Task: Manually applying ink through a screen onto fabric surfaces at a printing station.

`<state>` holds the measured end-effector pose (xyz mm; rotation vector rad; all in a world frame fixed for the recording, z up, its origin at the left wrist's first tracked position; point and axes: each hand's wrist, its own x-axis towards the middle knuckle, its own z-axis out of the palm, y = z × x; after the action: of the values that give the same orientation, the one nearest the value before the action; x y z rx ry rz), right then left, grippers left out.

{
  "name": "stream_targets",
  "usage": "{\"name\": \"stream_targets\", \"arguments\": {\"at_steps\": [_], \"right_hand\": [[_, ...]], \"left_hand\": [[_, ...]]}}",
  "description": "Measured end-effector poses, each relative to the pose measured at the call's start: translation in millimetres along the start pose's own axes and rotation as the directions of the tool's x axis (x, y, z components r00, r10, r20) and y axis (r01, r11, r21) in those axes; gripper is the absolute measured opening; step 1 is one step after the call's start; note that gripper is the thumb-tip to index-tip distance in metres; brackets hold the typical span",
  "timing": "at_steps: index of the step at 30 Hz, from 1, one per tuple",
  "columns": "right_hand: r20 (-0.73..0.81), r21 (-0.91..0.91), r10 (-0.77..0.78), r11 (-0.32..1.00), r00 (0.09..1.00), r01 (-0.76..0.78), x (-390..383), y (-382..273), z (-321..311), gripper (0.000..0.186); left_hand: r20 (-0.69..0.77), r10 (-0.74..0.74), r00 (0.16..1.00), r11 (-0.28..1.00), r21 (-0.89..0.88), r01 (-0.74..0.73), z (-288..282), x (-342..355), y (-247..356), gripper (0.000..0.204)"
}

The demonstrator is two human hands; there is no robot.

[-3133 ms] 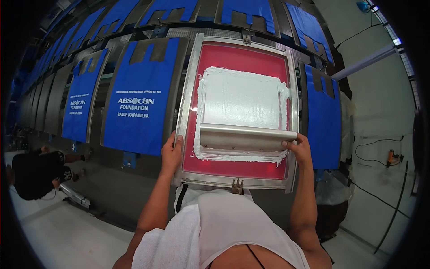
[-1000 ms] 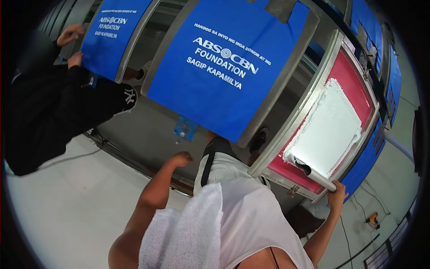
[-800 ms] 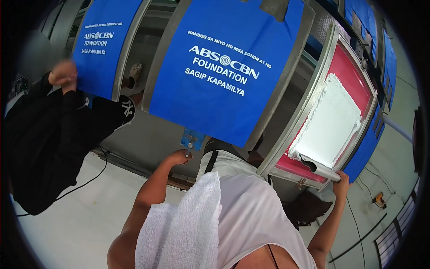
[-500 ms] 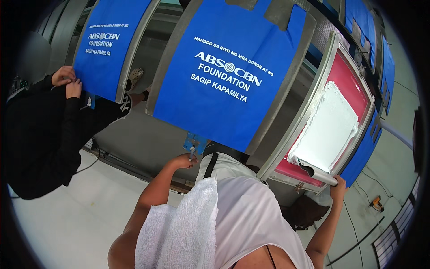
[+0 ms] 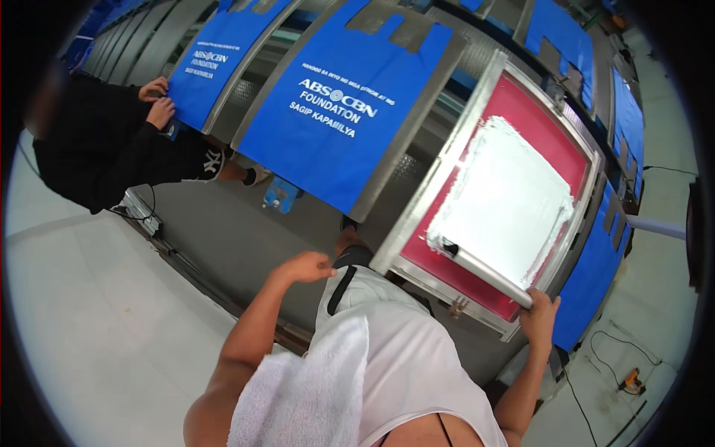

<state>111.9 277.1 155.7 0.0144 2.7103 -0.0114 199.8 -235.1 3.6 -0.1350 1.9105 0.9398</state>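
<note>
My right hand [image 5: 540, 319] grips the near right end of a long metal squeegee [image 5: 493, 279]. The squeegee lies across the lower part of a silver-framed printing screen [image 5: 514, 328]. Thick white ink [image 5: 506, 197] covers most of the screen's red mesh [image 5: 555, 97], with ragged edges. My left hand [image 5: 309, 267] hangs in front of my waist, its fingers loosely bent and apart from the thumb, with nothing visible in it. Left of the screen, a blue bag [image 5: 328, 156] with white print lies flat on a grey board. Below that board juts a blue bracket [image 5: 280, 195].
A person in black [image 5: 97, 156] sits at the left, both hands at another blue printed bag [image 5: 195, 97]. More blue bags [image 5: 596, 268] lie on boards right of and beyond the screen. A yellow-orange tool [image 5: 631, 382] and cables lie on the pale floor at right.
My left hand has come away from the blue bracket. The screen, squeegee and my right hand now appear further left and lower in view; the bags have also shifted left.
</note>
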Motion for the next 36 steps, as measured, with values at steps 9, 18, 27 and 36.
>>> {"name": "stream_targets", "arguments": {"at_steps": [9,18,27,36], "right_hand": [[-0.193,0.053,-0.187,0.978,0.963,0.2,-24.6,19.2,32.8,0.039],[-0.222,0.215,-0.103,0.965,0.97,0.152,-22.7,38.7,33.4,0.04],[-0.395,0.058,-0.266,0.948,0.879,0.313,85.4,59.4,-34.0,0.027],[-0.471,-0.04,-0.219,0.973,0.854,0.227,150.6,43.0,34.2,0.035]], "left_hand": [[-0.43,0.794,0.429,0.602,0.649,-0.465,29.2,-25.4,245.1,0.043],[-0.017,0.793,0.609,0.372,0.805,-0.462,38.1,34.2,296.1,0.01],[-0.232,0.816,0.529,0.466,0.806,-0.365,-33.5,96.8,373.2,0.01],[-0.347,0.811,0.471,0.5,0.829,-0.251,-15.2,174.1,323.8,0.046]]}}
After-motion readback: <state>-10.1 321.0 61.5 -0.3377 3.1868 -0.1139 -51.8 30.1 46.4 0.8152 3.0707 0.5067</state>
